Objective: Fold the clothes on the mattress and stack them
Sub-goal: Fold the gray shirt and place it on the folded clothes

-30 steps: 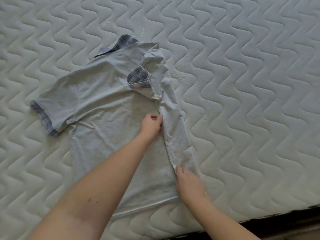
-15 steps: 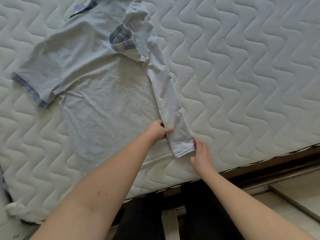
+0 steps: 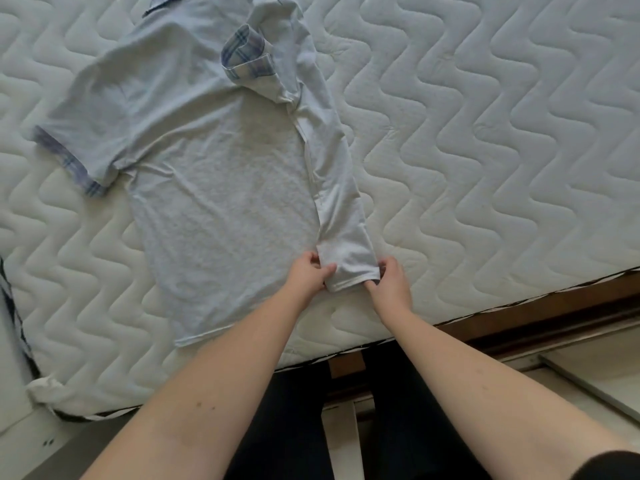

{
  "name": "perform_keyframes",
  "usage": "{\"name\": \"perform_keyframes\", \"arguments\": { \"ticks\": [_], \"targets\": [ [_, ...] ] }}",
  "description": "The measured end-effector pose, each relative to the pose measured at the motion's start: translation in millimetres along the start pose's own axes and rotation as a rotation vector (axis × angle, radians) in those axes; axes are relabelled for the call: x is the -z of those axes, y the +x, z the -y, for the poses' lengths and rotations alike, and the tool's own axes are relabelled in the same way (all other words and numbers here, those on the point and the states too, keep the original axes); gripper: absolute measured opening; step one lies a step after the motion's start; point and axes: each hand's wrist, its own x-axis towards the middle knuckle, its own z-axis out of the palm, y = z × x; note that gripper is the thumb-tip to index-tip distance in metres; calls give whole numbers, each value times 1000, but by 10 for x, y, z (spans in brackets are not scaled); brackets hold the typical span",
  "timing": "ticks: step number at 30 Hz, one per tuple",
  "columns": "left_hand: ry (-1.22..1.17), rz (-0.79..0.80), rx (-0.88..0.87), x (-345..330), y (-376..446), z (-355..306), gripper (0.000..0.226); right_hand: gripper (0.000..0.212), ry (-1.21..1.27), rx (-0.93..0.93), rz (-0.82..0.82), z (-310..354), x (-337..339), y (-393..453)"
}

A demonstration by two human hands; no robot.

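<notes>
A white quilted mattress (image 3: 485, 150) with a wavy stitch pattern fills most of the view; its near edge sits over a dark wooden bed frame (image 3: 554, 313), with pale flooring (image 3: 588, 372) below. A light grey shirt (image 3: 207, 188) with plaid-trimmed sleeves lies flat on the mattress, its right side folded inward as a long strip. At that strip's lower end, the left hand (image 3: 306, 275) and right hand (image 3: 389, 278) each pinch a corner of the hem.
</notes>
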Motion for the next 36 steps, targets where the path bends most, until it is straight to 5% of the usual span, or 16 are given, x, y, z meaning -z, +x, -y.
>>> {"name": "perform_keyframes", "arguments": {
  "ticks": [4,13,16,19,23,28,36],
  "targets": [
    [110,-12,-23,-48,-26,152,13,13,-57,-73,-13,-93,35,6],
    [389,-17,-26,-242,-129,413,15,4,-244,-98,21,-400,215,-223],
    [500,-13,-17,-270,-168,495,26,12,-342,-72,103,-473,269,-245],
    [614,54,25,-262,-160,473,31,25,-125,-31,157,-504,306,-257],
    [696,199,50,-176,-72,298,34,43,-23,15,-23,-391,298,-222],
    [587,58,-148,72,146,-199,31,38,-43,155,-196,128,262,38],
    [289,-312,-476,720,614,-1492,19,38,-44,386,-76,1077,297,647]
  ]
}}
